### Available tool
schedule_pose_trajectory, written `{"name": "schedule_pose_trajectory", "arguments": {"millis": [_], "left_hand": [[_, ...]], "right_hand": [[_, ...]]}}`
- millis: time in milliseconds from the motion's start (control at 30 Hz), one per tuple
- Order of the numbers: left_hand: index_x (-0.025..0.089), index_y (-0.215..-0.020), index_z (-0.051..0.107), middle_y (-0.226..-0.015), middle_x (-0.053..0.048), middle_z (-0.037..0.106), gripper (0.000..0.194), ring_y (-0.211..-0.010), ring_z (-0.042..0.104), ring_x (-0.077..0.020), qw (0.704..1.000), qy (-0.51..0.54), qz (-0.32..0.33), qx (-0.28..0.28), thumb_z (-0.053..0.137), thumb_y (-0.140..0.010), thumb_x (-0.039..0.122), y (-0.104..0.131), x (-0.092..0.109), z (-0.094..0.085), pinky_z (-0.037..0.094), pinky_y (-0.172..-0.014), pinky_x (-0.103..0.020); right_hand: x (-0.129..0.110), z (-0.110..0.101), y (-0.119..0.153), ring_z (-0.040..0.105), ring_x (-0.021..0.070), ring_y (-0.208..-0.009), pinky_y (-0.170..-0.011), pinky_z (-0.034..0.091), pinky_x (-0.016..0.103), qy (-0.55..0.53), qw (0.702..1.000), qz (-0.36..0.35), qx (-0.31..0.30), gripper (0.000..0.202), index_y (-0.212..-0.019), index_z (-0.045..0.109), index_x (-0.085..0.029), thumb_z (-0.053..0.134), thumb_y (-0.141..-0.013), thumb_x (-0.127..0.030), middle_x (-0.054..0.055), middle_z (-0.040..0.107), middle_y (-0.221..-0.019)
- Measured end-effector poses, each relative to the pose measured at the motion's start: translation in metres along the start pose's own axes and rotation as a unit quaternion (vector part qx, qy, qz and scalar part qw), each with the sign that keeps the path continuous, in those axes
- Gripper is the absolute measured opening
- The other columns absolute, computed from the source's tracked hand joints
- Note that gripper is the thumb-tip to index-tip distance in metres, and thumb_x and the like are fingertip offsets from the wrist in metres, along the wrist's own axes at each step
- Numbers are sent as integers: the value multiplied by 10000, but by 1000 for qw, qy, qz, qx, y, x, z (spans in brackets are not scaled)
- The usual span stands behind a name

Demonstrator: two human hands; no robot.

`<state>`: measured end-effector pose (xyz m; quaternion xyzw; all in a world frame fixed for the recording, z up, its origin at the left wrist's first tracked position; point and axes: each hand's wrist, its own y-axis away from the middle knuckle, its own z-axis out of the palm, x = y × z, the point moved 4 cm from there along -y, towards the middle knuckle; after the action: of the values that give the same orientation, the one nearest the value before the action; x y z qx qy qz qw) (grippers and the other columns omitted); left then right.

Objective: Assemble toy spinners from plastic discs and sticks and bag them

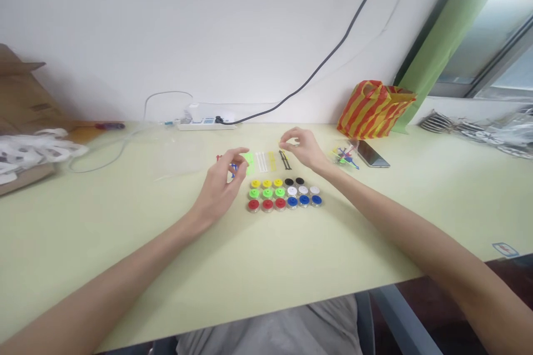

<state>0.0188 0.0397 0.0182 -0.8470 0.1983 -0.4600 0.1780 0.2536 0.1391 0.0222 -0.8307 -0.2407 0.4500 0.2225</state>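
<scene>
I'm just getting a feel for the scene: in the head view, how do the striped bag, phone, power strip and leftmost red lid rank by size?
1. Striped bag
2. Phone and power strip, too alike to rank
3. Leftmost red lid

left hand [219, 186] curved open, right hand [306, 148] fingers bent

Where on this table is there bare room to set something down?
Bare tabletop lies between the coloured discs and the near edge, and right of the phone, beyond the right forearm. Between the left hand and right hand it is crowded with thin pieces.
</scene>
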Motion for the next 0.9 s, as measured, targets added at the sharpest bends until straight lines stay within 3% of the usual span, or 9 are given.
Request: {"name": "schedule_pose_trajectory", "arguments": {"millis": [67,200,333,433,600,700,767,833,900], "left_hand": [[197,-1257,638,-999,-67,707,369,-899,642,-200,995,85,-34,-29,523,-1007,444,-1,3,3,505,-772,-333],[159,-1125,718,-909,-86,749,445,-756,659,-187,967,203,-54,-147,543,-993,547,3,18,15,482,-647,-307],[191,-1098,744,-831,-56,759,371,-721,674,-186,946,228,-78,-216,648,-948,517,13,26,26,478,-630,-295],[199,-1151,729,-841,-57,771,373,-710,674,-191,941,242,-106,-210,740,-886,462,17,25,29,481,-611,-292],[190,-979,744,-772,-46,735,261,-715,680,-196,947,245,-105,-176,734,-886,433,17,26,27,514,-648,-302],[191,-905,731,-760,-30,697,245,-697,656,-182,953,240,-91,-160,734,-883,435,15,28,23,506,-645,-298],[192,-912,732,-778,-27,680,257,-702,631,-175,957,231,-75,-161,710,-900,447,15,30,22,496,-653,-300],[195,-926,734,-822,-28,679,277,-738,618,-174,961,211,-62,-165,677,-920,466,14,31,21,495,-679,-302],[194,-869,725,-811,-25,666,327,-745,600,-174,970,175,-56,-160,625,-946,496,13,30,21,488,-681,-301]], "right_hand": [[-26,-6,13,663,234,-965,-935,488,416,-32,999,-12,24,55,-795,726,-205,724,-842,-234,63,718,-1015],[-76,-4,49,622,249,-1032,-1001,463,453,-15,997,-53,58,92,-802,710,-245,708,-887,-209,44,687,-987],[-99,8,75,582,255,-1031,-944,488,452,-3,995,-78,67,173,-806,682,-277,673,-909,-138,42,650,-988],[-103,13,81,588,241,-1030,-927,505,429,-39,993,-90,59,164,-840,693,-278,655,-926,-143,46,625,-1006],[-104,19,82,632,203,-976,-859,560,375,-152,987,-51,25,95,-1010,724,-295,675,-950,-350,50,613,-1068],[-98,24,82,657,183,-884,-715,571,321,-226,974,31,7,385,-1225,675,-301,743,-883,-466,46,642,-1081],[-94,29,82,667,179,-831,-682,565,313,-262,962,67,-30,389,-1156,721,-266,744,-866,-523,46,666,-1017],[-93,31,80,670,181,-804,-705,568,325,-281,956,69,-56,338,-959,771,-230,734,-865,-553,48,686,-949],[-89,28,77,662,181,-792,-713,561,325,-283,956,70,-34,338,-819,771,-220,747,-851,-556,45,703,-893]]}}
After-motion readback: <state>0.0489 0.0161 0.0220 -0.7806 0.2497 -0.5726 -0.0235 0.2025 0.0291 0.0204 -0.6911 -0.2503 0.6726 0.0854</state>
